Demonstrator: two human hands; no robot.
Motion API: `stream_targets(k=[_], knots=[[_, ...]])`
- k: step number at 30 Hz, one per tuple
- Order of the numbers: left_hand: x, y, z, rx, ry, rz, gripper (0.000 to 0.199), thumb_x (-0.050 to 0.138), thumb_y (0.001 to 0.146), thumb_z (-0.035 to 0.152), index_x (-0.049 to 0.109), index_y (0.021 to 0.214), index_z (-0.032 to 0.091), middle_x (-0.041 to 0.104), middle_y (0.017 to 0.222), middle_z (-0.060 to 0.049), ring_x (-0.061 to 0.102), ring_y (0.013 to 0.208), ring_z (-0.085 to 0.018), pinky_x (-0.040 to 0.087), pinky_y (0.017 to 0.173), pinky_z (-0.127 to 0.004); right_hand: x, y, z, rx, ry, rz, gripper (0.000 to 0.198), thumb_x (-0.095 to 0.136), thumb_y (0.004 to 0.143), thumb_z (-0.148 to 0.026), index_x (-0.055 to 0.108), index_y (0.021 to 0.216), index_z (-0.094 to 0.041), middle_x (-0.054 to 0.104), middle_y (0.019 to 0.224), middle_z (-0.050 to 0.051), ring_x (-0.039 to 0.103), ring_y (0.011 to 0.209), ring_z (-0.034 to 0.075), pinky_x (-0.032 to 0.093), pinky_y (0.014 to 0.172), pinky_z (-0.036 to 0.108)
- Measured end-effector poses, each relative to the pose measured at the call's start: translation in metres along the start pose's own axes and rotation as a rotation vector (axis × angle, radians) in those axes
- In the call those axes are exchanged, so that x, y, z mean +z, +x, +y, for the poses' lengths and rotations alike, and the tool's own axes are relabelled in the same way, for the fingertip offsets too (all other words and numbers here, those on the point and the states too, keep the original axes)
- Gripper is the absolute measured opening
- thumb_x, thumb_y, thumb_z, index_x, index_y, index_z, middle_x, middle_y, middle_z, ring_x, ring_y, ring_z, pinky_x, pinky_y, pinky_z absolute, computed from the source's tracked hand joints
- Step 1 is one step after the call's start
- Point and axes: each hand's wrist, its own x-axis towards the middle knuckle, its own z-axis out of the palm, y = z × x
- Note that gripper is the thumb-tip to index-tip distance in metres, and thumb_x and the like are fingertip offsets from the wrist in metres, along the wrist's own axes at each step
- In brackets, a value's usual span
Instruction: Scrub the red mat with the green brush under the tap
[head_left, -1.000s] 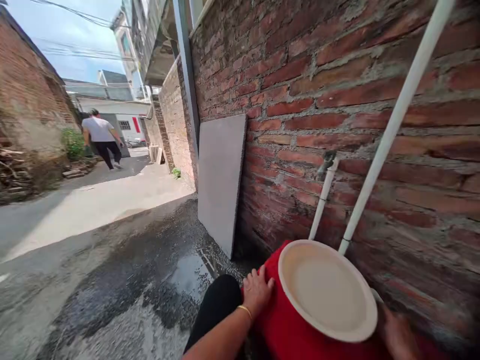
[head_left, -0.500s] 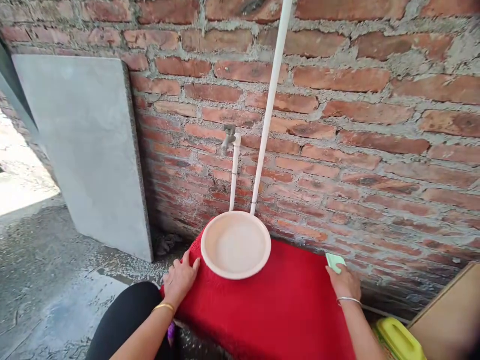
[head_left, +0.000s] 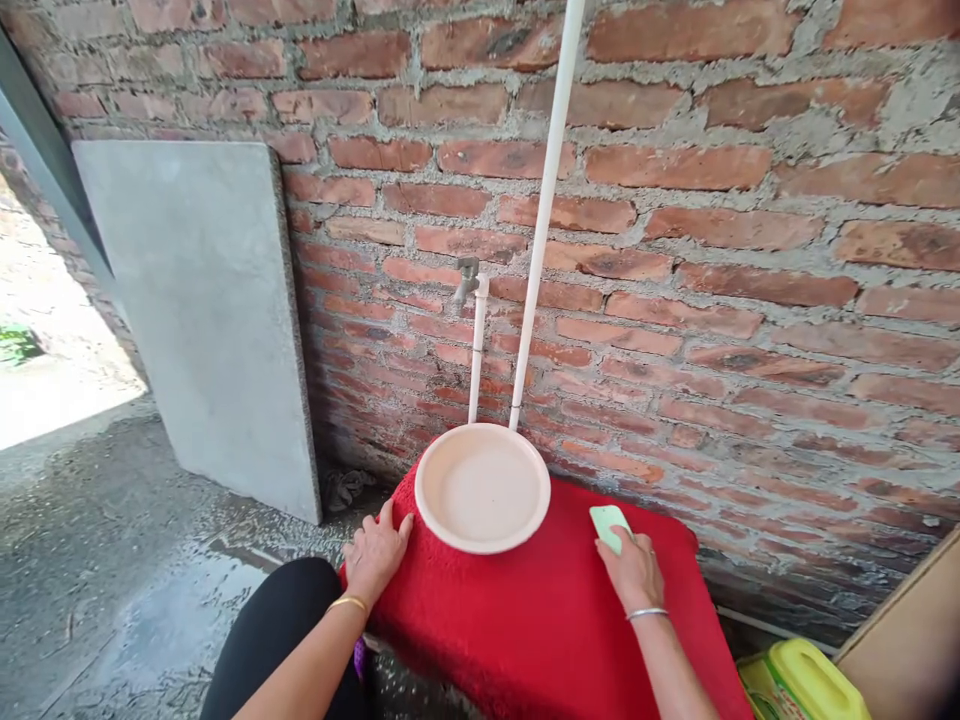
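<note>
Green block [head_left: 602,521], poss. soap or a brush, is at 1 o'clock on the red cloth [head_left: 540,610], approx. 4 o'clock from the pale basin [head_left: 484,546]; contact w/ cloth looks likely. R hand [head_left: 636,575] has a narrow grip on the block's near end, thumb on the 9 o'clock side. Block's prob. light & stiff, slippery if wet; best hold = long sides. Cloth's prob. soft, floppy, apt to ruck up; best pinned at the edge, as by L hand [head_left: 377,552] at 10 o'clock, fingers spread, nothing enclosed AFAICT. Vs. 0.5 s ago: R hand + block are shifted toward 9 o'clock, away from the cloth's 3 o'clock edge, nearer the basin. L hand & basin: approx. same spots on cloth.
</note>
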Motion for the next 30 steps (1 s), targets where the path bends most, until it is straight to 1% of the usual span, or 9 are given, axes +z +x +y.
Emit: stream_targets(k=[3,5,7,10,13,15,20,22,30], knots=[[-0.002,-0.002,0.003,-0.003,0.003,-0.006,0.068,0.026,0.099,0.061,0.039,0.154,0.023,0.058,0.128,-0.02,0.059,0.119,-0.039,0.041,0.099,-0.055,-0.018,0.01,0.052,0.163,-0.037,0.054,0.056,0.045,0.095,-0.048,0.062,0.136,-0.015,0.063,0.104,0.018,0.066,0.099,0.034,0.052,0.089,0.044],[-0.004,-0.003,0.004,-0.002,-0.002,-0.01,0.068,0.025,0.098,0.061,0.039,0.154,0.023,0.058,0.129,-0.02,0.058,0.12,-0.039,0.04,0.099,-0.055,-0.017,0.007,0.056,0.174,-0.024,0.08,0.058,0.044,0.095,-0.052,0.062,0.136,-0.016,0.064,0.102,0.018,0.067,0.098,0.033,0.053,0.088,0.043],[-0.006,-0.004,0.005,-0.003,-0.005,-0.01,0.069,0.025,0.098,0.061,0.04,0.153,0.022,0.058,0.13,-0.021,0.058,0.119,-0.039,0.04,0.099,-0.055,-0.004,-0.007,0.032,0.095,0.031,0.06,0.057,0.044,0.094,-0.055,0.063,0.135,-0.021,0.064,0.103,0.014,0.067,0.097,0.029,0.054,0.086,0.038],[-0.009,-0.005,0.005,-0.005,-0.007,-0.013,0.069,0.026,0.098,0.061,0.04,0.154,0.022,0.058,0.13,-0.021,0.059,0.119,-0.039,0.04,0.098,-0.054,0.022,-0.042,-0.034,-0.072,0.152,-0.035,0.047,0.046,0.094,-0.053,0.066,0.128,-0.026,0.064,0.104,0.008,0.068,0.093,0.023,0.053,0.083,0.032],[-0.01,-0.006,0.005,-0.004,-0.021,-0.018,0.069,0.025,0.099,0.061,0.039,0.154,0.023,0.057,0.132,-0.02,0.058,0.12,-0.038,0.04,0.099,-0.054,0.034,-0.069,-0.082,-0.207,0.096,-0.062,0.037,0.05,0.095,-0.046,0.067,0.122,-0.028,0.064,0.104,0.007,0.067,0.096,0.022,0.052,0.082,0.031],[-0.011,-0.006,0.005,0.0,-0.018,-0.019,0.069,0.026,0.099,0.061,0.038,0.155,0.023,0.057,0.132,-0.02,0.058,0.12,-0.039,0.04,0.099,-0.053,0.029,-0.072,-0.082,-0.237,-0.022,-0.035,0.036,0.051,0.095,-0.045,0.067,0.123,-0.028,0.064,0.105,0.008,0.066,0.099,0.025,0.051,0.084,0.034],[-0.013,-0.008,0.008,-0.007,-0.014,-0.022,0.068,0.028,0.099,0.06,0.039,0.154,0.022,0.057,0.132,-0.021,0.057,0.12,-0.038,0.039,0.099,-0.053,-0.003,-0.055,-0.018,-0.036,-0.225,-0.017,0.047,0.048,0.096,-0.049,0.063,0.134,-0.026,0.062,0.104,0.012,0.068,0.095,0.028,0.052,0.082,0.037],[-0.014,-0.008,0.009,-0.009,-0.017,-0.022,0.068,0.03,0.099,0.06,0.04,0.154,0.021,0.057,0.132,-0.021,0.057,0.12,-0.039,0.039,0.099,-0.053,-0.006,-0.06,-0.009,-0.018,-0.218,-0.027,0.046,0.046,0.097,-0.051,0.063,0.133,-0.027,0.061,0.101,0.009,0.068,0.094,0.026,0.052,0.078,0.035],[-0.016,-0.011,0.008,-0.005,-0.031,-0.018,0.067,0.03,0.099,0.059,0.04,0.154,0.022,0.056,0.133,-0.021,0.057,0.121,-0.039,0.039,0.099,-0.052,0.029,-0.118,-0.086,-0.385,-0.031,-0.046,0.032,0.058,0.092,-0.04,0.068,0.121,-0.029,0.062,0.104,0.006,0.067,0.101,0.023,0.05,0.082,0.029]])
